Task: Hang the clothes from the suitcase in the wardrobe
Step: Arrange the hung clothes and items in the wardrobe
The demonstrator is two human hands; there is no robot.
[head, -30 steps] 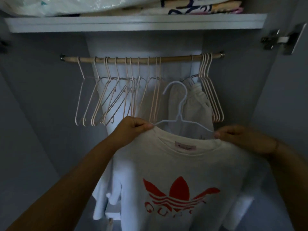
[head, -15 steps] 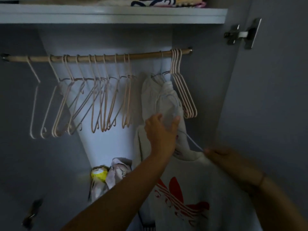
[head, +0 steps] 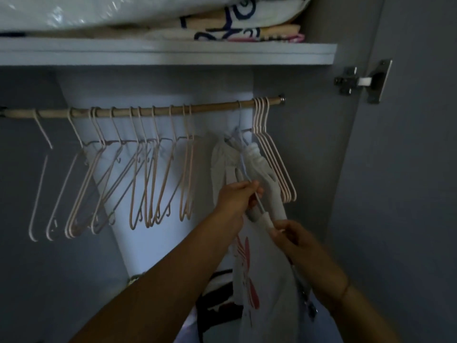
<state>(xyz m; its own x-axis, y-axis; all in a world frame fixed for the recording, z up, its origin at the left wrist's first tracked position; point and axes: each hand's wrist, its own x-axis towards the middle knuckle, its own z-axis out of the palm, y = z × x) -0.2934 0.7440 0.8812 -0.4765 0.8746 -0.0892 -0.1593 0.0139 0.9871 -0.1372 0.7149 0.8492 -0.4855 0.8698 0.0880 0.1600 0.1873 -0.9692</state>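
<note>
A white T-shirt with a red print hangs edge-on from a pale hanger below the wooden rail. The hanger's hook reaches up toward the rail's right part, where a light garment hangs. My left hand pinches the hanger's wire near its neck. My right hand holds the shirt's shoulder over the hanger's lower arm. The suitcase is out of view.
Several empty pink hangers fill the rail's left and middle, and a tight bunch hangs at its right end. A shelf above carries folded bedding. The open door with its hinge stands at the right. Dark items lie at the bottom.
The shirt on its hanger has turned from facing me to edge-on and moved up toward the rail's right part. My left hand shifted from the shirt's shoulder to the hanger's neck.
</note>
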